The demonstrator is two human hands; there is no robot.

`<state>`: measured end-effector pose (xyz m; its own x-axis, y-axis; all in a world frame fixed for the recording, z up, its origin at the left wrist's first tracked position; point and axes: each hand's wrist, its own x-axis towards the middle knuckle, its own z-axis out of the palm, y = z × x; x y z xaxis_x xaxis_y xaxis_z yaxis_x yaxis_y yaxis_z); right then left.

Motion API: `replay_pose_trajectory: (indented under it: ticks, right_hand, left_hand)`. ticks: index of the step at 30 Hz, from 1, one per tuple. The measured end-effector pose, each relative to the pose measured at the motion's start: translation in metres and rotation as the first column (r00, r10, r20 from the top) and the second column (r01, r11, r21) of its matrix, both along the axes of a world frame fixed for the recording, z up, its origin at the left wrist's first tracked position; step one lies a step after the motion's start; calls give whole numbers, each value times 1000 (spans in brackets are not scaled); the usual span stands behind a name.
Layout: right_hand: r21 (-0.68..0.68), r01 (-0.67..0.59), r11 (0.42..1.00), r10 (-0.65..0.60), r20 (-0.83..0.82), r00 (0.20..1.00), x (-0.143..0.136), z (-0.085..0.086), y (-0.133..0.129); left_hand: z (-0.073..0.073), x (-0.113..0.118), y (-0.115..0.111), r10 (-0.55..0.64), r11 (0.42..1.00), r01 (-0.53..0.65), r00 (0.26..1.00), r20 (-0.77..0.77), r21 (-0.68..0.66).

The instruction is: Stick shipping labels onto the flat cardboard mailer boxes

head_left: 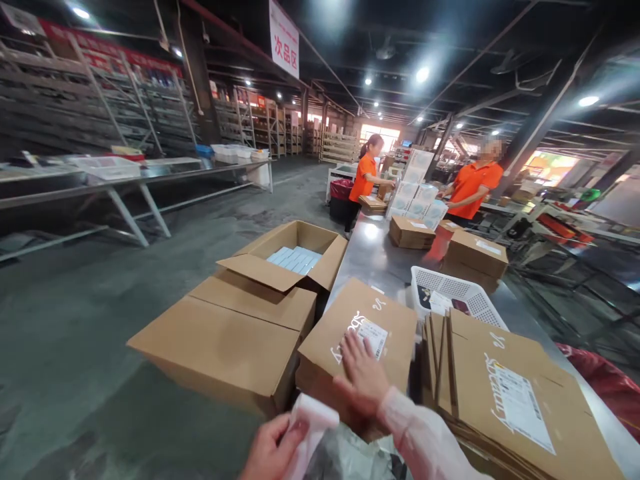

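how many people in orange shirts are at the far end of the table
2. One person stands at the table's far left corner, side-on; the other person is to the right, behind the stacked white boxes. More may be hidden farther back.

The right hand (pixel 364 377) emerges from a thin, translucent pale-pink sleeve (pixel 425 443); the left hand (pixel 270 448) shows bare.
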<state>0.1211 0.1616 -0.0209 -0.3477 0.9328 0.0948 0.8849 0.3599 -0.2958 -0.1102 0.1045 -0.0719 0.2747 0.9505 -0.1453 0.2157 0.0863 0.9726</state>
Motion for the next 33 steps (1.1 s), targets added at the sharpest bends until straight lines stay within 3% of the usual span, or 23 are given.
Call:
replay_pose_trajectory:
  ticks: [2, 3, 4, 5, 7, 8, 9, 12, 14, 16, 18, 20, 23, 26, 30, 33]
  right_hand:
    - [32, -207, 978, 210, -133, 969, -4, -3, -39]
    - [56, -170, 984, 177, -189, 966, 0, -4, -54]
    - [79, -25, 997, 41, -218, 975, 7, -3, -66]
    - [97, 197, 976, -173, -212, 962, 16, -3, -74]
    - [116, 611, 783, -600, -118, 792, 32, -3, -78]
    - [101, 720, 686, -719, -57, 693, 37, -5, -76]
    - [62, 773, 631, -775, -7, 632, 40, -8, -73]
    - [-84, 791, 607, -795, -71, 602, 38, -21, -65]
    - [-119, 777, 619, -773, -267, 575, 36, -24, -67]
    - [-112, 754, 647, -677, -539, 501, 39, -17, -76]
    - [-65, 756, 652, -519, -765, 382, 52, 1, -92]
    - [-17, 782, 623, -396, -869, 297, 76, 27, -113]
    - [26, 823, 567, -338, -904, 261, 128, 67, -152]
    - [-18, 878, 478, -394, -898, 196, 191, 91, -196]
    - [-162, 942, 294, -535, -845, 21, 273, 95, -247]
    - [-87, 979, 186, -698, -713, 69, 307, 91, -265]
  left_hand:
    - [30, 8, 31, 57, 969, -35, 995, -85, 243]
    - [43, 14, 48, 89, 936, -38, 987, -131, 350]
    - [53, 22, 65, 109, 901, -18, 977, -186, 434]
    - [59, 30, 82, 140, 872, 4, 956, -258, 489]
    - [61, 47, 110, 182, 855, 63, 893, -411, 514]
    - [58, 53, 121, 186, 865, 84, 862, -472, 494]
    - [53, 58, 129, 174, 879, 103, 839, -515, 465]
    - [39, 61, 139, 127, 900, 131, 834, -537, 416]
    - [38, 60, 136, 152, 903, 81, 859, -488, 422]
    - [47, 63, 128, 173, 897, 3, 918, -356, 442]
    - [63, 73, 113, 139, 885, -48, 977, -163, 464]
    - [80, 87, 95, 49, 883, -49, 999, 11, 466]
    - [94, 103, 69, -25, 917, -32, 990, 137, 398]
    - [89, 109, 49, 47, 961, -89, 986, 162, 263]
    - [83, 119, 23, 75, 980, -108, 979, 190, 166]
    - [96, 138, -8, 21, 981, -64, 974, 225, 183]
